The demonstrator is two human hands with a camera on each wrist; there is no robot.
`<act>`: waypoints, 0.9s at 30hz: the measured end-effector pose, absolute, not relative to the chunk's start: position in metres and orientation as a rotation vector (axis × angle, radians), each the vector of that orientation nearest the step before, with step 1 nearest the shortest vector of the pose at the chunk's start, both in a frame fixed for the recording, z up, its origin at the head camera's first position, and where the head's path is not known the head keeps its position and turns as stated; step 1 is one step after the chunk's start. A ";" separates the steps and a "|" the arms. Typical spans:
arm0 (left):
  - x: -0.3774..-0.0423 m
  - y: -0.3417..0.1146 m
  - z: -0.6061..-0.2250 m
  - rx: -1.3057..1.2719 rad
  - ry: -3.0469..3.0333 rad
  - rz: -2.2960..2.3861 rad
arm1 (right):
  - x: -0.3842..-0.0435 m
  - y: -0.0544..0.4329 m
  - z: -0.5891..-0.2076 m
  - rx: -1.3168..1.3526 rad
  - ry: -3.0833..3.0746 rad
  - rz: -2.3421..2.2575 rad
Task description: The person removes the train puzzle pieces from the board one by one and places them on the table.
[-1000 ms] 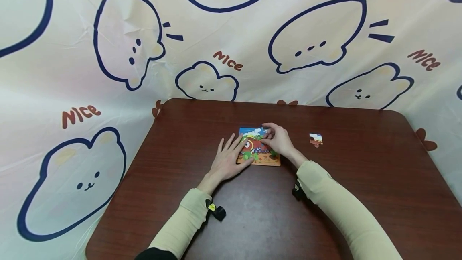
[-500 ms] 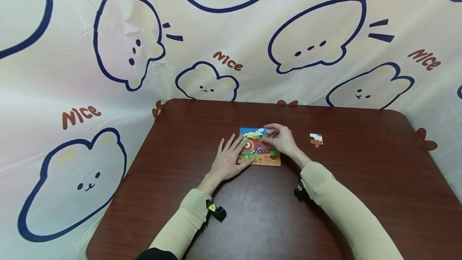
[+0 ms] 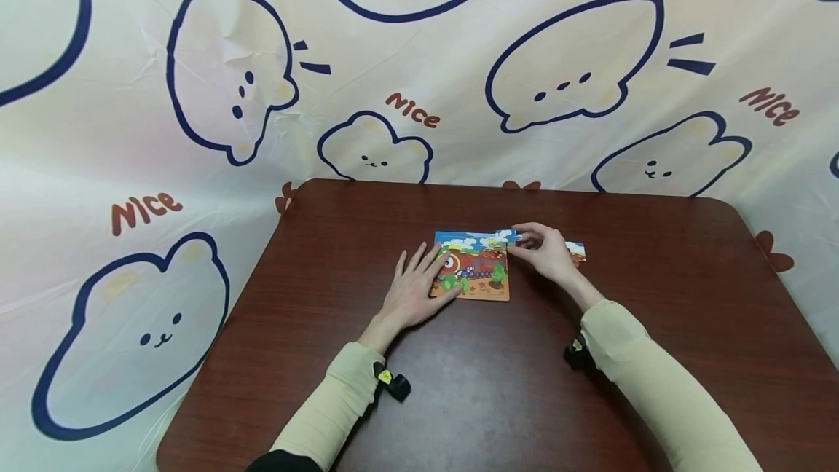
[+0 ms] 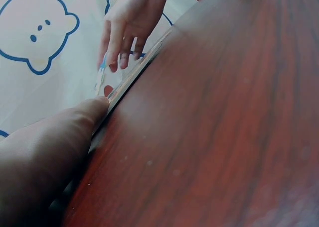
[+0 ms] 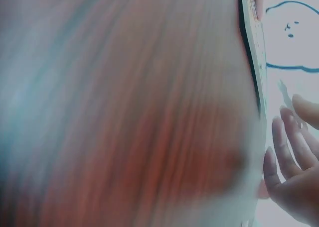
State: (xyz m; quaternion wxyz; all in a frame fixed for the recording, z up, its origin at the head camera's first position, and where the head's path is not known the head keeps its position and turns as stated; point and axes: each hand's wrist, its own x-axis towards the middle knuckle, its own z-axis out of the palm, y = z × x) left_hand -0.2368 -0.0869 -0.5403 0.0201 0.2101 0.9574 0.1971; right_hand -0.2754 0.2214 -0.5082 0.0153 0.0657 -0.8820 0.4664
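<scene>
A jigsaw puzzle (image 3: 483, 284) with a colourful train picture lies flat on the brown table. My left hand (image 3: 414, 296) rests spread over its left side; in the left wrist view my left thumb (image 4: 75, 122) touches the puzzle's edge. At the upper right corner, my right hand (image 3: 547, 252) pinches a blue-and-white puzzle piece (image 3: 506, 236) between thumb and fingers. Seen from the left wrist, that piece is tilted up off the board. The right wrist view is blurred, with my right hand (image 5: 294, 182) beside the board's edge.
A second loose puzzle piece (image 3: 577, 250) lies to the right, partly behind my right hand. The brown table (image 3: 432, 414) has rounded corners. A cartoon-printed cloth (image 3: 459, 79) hangs behind it and along the sides.
My right hand has moved right, from over the puzzle to its upper right corner, with the pinched piece now showing. The left hand has stayed in place.
</scene>
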 end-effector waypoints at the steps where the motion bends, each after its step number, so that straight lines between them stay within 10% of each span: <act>1: -0.237 -0.087 -0.541 0.652 2.970 0.611 | -0.274 0.225 -0.508 0.199 -2.748 1.440; 27: -0.236 -0.088 -0.542 0.663 2.975 0.631 | -0.265 0.286 -0.512 0.235 -2.949 1.122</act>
